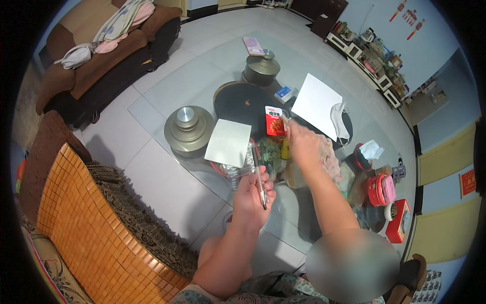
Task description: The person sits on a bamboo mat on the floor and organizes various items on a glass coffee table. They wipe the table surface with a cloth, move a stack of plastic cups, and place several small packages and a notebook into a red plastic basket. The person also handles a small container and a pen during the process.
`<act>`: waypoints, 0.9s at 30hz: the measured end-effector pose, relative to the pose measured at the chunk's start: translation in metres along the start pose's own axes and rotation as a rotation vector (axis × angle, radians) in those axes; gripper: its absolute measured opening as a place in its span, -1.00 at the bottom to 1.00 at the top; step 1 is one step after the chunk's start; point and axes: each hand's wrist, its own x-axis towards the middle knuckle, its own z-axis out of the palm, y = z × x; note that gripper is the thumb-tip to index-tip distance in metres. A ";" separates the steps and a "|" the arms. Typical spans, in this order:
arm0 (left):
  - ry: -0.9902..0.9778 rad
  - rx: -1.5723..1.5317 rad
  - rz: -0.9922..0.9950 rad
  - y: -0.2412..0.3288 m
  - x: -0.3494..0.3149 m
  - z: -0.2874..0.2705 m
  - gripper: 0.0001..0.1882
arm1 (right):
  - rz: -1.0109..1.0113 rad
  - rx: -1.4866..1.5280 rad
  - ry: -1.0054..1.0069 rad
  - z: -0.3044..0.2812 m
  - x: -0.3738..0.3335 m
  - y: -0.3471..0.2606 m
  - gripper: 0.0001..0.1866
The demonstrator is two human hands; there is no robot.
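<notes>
In my left hand (253, 197), closed at the front of the glass table, a dark pen (259, 177) with a clear barrel stands slanted. Just beyond it a pale square notepad (229, 143) lies tilted over a red-rimmed basket (215, 167); whether my fingers touch the pad I cannot tell. My right hand (304, 144) reaches forward over the table, its fingertips pinching the right edge of a small red and white snack packet (275, 121). Clear and greenish wrapped packages (273, 152) lie beneath and between my hands.
Metal table supports (189, 131) show through the glass. White paper (316, 104), a face mask (339, 121), a blue and white box (286, 94) and a pinkish booklet (253, 46) lie farther off. Red containers (375, 190) stand at right. A bamboo-matted seat (101, 228) fills the left.
</notes>
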 end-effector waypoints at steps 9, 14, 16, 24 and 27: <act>0.063 0.002 0.008 0.001 0.005 0.003 -0.79 | -0.084 0.097 0.166 0.058 0.025 -0.011 -0.36; 0.088 -0.004 -0.004 0.002 0.006 0.003 -0.79 | -0.002 0.140 -0.007 0.052 0.041 -0.014 -0.26; 0.073 -0.003 -0.007 0.002 0.007 0.003 -0.80 | -0.038 0.047 -0.043 0.052 0.046 -0.010 -0.33; 0.046 0.005 -0.006 -0.008 0.008 0.007 -0.83 | -0.197 -0.236 -0.009 0.068 0.037 0.009 -0.54; 0.057 0.024 -0.015 -0.014 0.006 0.012 -0.83 | -0.247 -0.191 0.116 0.049 0.020 0.019 -0.53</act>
